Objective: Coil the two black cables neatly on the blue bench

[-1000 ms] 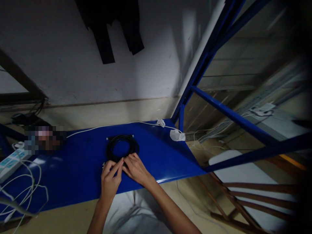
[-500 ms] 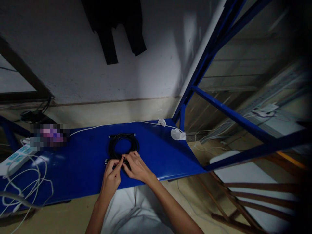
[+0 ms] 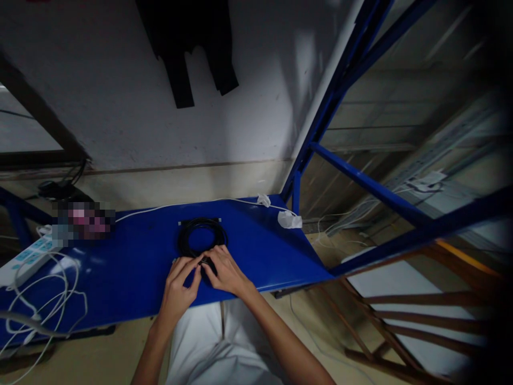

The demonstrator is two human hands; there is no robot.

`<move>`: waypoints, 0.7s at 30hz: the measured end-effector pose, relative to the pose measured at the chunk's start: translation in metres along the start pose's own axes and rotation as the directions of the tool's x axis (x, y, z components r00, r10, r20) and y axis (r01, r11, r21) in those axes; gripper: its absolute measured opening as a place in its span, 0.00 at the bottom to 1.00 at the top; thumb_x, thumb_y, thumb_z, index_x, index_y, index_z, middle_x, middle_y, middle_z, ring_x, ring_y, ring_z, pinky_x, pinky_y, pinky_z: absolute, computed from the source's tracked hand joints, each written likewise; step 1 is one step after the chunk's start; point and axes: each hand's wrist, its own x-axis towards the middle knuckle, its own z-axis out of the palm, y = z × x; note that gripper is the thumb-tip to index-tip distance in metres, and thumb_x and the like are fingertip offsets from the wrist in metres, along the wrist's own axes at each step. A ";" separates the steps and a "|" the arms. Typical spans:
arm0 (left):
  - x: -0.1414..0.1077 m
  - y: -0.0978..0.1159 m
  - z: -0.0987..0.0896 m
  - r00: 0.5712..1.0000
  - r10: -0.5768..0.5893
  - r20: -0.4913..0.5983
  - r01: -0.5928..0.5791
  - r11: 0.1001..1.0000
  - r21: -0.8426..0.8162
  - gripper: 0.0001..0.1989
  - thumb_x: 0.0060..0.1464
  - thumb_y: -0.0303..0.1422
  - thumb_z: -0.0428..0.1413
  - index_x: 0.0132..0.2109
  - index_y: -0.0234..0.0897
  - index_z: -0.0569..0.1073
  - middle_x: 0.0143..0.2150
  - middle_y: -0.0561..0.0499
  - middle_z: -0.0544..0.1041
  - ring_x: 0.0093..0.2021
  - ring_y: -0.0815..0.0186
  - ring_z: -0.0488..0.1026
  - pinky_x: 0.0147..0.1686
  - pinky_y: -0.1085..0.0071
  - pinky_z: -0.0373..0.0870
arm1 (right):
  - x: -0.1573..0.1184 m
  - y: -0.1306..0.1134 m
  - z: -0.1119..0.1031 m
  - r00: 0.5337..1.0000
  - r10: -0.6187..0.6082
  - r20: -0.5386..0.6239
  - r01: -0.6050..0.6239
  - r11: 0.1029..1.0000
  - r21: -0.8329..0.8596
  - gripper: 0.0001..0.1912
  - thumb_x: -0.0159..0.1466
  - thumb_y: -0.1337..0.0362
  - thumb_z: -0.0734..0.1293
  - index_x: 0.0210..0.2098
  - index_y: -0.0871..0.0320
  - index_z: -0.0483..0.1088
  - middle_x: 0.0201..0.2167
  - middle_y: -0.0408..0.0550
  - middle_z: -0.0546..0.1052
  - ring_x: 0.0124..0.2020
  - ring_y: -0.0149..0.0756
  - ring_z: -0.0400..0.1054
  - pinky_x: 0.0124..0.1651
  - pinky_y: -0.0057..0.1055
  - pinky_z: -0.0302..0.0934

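A coiled black cable (image 3: 185, 235) lies on the blue table (image 3: 132, 267) as a round loop. Under its far side runs a dark strip (image 3: 184, 221) with small pale ends. My left hand (image 3: 180, 280) is at the near left part of the coil, thumb and fingers bent together at its edge. Close beside it, my right hand (image 3: 224, 270) has its fingers curled over the near right part. The fingertips of both hands nearly meet at a small dark piece on the coil, mostly hidden by the fingers.
To the left lie a white power strip (image 3: 30, 260) and tangled white cords (image 3: 60, 299). Crumpled white pieces (image 3: 289, 220) sit at the back right along a thin white cable. Blue frame bars (image 3: 372, 184) rise on the right, above a wooden chair (image 3: 425, 299).
My left hand's fingers have shifted; its index finger now reaches across toward the right hand and the thumb has dropped away from it. The coil has stayed in place.
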 end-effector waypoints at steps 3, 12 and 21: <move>-0.002 0.004 0.002 1.000 0.006 0.002 -0.006 1.000 0.029 0.24 0.68 0.26 0.56 0.66 0.52 0.78 0.45 0.44 0.78 0.44 0.57 0.77 0.47 0.57 0.76 | -0.001 0.002 0.001 1.000 -0.009 0.001 0.009 1.000 0.001 0.13 0.76 0.64 0.62 0.58 0.59 0.69 0.47 0.57 0.80 0.48 0.47 0.71 0.57 0.47 0.64; -0.014 0.008 0.007 0.991 -0.136 -0.018 0.136 0.991 -0.004 0.12 0.70 0.31 0.57 0.58 0.41 0.76 0.45 0.46 0.80 0.45 0.60 0.78 0.50 0.62 0.77 | -0.001 0.003 0.001 1.000 -0.018 0.023 0.018 0.999 0.036 0.12 0.77 0.65 0.62 0.58 0.58 0.70 0.47 0.55 0.80 0.49 0.46 0.71 0.57 0.46 0.64; -0.026 0.009 0.012 0.985 -0.170 0.019 0.171 0.984 -0.054 0.09 0.71 0.32 0.57 0.55 0.42 0.79 0.49 0.46 0.81 0.51 0.60 0.79 0.55 0.62 0.76 | -0.002 0.004 0.002 1.000 0.010 -0.006 -0.009 0.999 0.051 0.11 0.77 0.65 0.63 0.56 0.57 0.71 0.45 0.54 0.80 0.48 0.45 0.71 0.56 0.46 0.64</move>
